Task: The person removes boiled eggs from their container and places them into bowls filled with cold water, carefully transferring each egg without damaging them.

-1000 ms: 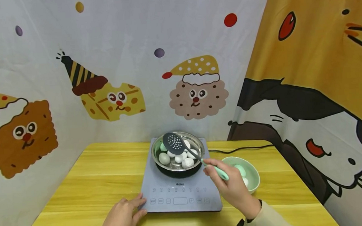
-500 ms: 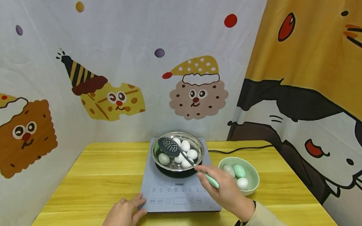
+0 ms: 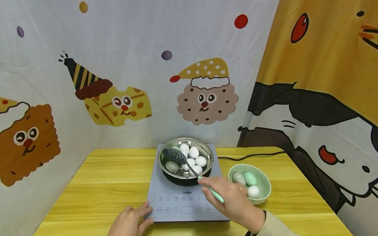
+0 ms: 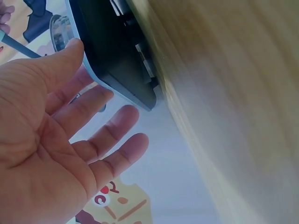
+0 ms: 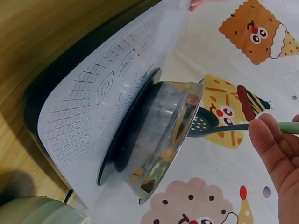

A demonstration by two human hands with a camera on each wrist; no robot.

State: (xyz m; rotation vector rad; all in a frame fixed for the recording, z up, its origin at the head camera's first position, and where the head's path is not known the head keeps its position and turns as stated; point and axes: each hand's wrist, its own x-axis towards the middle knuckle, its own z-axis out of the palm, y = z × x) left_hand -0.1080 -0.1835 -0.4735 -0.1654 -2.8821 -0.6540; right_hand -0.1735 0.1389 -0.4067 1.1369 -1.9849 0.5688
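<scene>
My right hand (image 3: 234, 200) grips the light green handle of a dark slotted spoon (image 3: 175, 155). The perforated head is over the left side of a steel pan (image 3: 207, 147), in front of some eggs. Several white eggs (image 3: 194, 152) and a grayish egg (image 3: 172, 166) lie in the pan, with greenish ones partly hidden behind the spoon. Beneath the pan is a flat grey induction cooker (image 3: 168, 200). At its front left corner, my left hand (image 3: 127, 223) touches the edge with thumb and fingertips; in the left wrist view its fingers (image 4: 124, 156) are loosely extended.
A pale green bowl (image 3: 266, 185) holding several eggs stands right of the cooker, beside my right hand. Behind it a black cord (image 3: 253, 155) runs across the wooden table (image 3: 92, 189). A printed curtain (image 3: 123, 46) hangs close behind the cooker.
The slotted spoon has moved left and lower over the pan, and my right hand has shifted left and slightly down. More eggs show in the bowl. My left hand stays in place.
</scene>
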